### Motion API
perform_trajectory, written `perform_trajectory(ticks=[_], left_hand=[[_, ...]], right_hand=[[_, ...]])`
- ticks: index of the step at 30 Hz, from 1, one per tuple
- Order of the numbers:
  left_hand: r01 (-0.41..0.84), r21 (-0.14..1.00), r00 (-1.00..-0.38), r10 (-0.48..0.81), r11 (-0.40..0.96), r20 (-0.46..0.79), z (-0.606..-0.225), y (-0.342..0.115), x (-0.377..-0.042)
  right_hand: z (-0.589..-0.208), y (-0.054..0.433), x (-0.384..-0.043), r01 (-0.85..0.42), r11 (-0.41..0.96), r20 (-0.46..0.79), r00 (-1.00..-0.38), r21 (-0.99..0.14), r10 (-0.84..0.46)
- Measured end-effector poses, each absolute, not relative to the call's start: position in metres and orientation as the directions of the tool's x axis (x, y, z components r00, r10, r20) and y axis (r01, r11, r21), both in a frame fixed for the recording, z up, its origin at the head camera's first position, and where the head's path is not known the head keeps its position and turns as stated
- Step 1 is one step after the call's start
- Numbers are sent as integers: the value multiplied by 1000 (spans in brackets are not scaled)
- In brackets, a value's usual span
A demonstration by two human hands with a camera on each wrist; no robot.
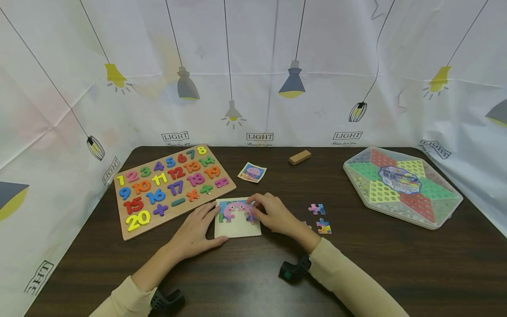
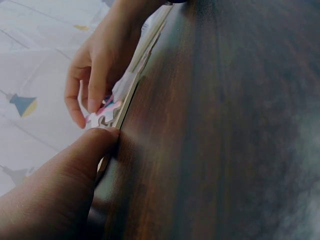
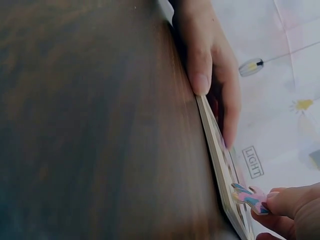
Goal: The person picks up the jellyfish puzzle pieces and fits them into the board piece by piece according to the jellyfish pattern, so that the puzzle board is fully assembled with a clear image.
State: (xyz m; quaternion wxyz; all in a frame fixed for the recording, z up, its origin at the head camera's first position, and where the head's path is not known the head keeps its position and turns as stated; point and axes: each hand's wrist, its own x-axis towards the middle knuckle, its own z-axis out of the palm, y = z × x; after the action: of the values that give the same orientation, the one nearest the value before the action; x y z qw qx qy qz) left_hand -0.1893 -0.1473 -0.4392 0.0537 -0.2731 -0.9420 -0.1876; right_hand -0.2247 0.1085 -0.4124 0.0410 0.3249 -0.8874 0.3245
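Observation:
A small square wooden jigsaw board (image 1: 237, 230) lies in front of me, its upper part covered by pieces that show a pink cartoon animal. My left hand (image 1: 195, 232) rests along the board's left side, fingers extended at the upper corner and thumb by the lower edge. Between thumb and fingertips, my right hand (image 1: 275, 215) pinches a pink and blue jigsaw piece (image 3: 251, 198) over the board's right side. The right wrist view shows that piece tilted close above the board's edge. Loose jigsaw pieces (image 1: 324, 227) lie right of my right hand, one partly hidden by the wrist.
A wooden number board (image 1: 148, 226) with coloured numerals lies at the left. Behind the jigsaw are a small picture card (image 1: 252, 172) and a wooden block (image 1: 299, 157). A hexagonal game board (image 1: 402, 187) occupies the right side. A printed curtain (image 1: 253, 66) hangs behind the table.

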Motion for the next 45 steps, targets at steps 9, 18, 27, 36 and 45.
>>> perform_trajectory(ticks=[9, 18, 27, 36, 45], left_hand=[[533, 327, -846, 494, 780, 201, -440, -147, -189], [534, 332, -845, 494, 778, 204, -441, -147, -189], [536, 331, -844, 496, 777, 204, -441, -147, -190], [526, 328, -851, 488, 785, 195, -440, -147, -189], [523, 326, -852, 487, 788, 189, -439, -147, -189]], right_hand=[[-414, 95, -224, -602, 570, 277, -784, -559, -556], [-420, 85, -227, -594, 569, 303, -795, -569, -526], [-422, 77, -228, -562, 578, 313, -821, -592, -477], [-423, 71, -227, -528, 620, 293, -846, -580, -446], [-425, 67, -228, -566, 676, 346, -824, -472, -448]])
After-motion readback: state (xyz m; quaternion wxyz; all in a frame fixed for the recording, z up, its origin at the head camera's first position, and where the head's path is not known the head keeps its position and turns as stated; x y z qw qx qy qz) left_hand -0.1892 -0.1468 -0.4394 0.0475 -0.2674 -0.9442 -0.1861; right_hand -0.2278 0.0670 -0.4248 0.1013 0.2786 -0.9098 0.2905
